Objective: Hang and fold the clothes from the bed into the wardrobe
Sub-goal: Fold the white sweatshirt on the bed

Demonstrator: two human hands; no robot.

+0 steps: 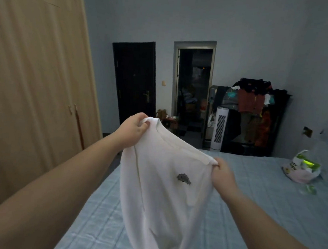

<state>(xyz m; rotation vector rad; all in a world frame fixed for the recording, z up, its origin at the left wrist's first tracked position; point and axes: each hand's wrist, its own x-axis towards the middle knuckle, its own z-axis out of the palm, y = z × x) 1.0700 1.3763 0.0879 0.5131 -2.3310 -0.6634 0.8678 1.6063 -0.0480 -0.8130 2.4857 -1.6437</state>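
I see the white shirt (159, 192) at frame centre, above the bed (251, 200); my left hand (132, 130) and right hand (222, 175) pinch its shoulders, fingers curled on fabric. Wardrobe (31, 74) at left.

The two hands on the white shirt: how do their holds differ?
The left hand is higher, pinching the white shirt at the shoulder beside the neckline, with thumb and fingers showing. The right hand sits lower, gripping the other shoulder, and is seen mostly from its back. Both hold the shirt spread above the bed.
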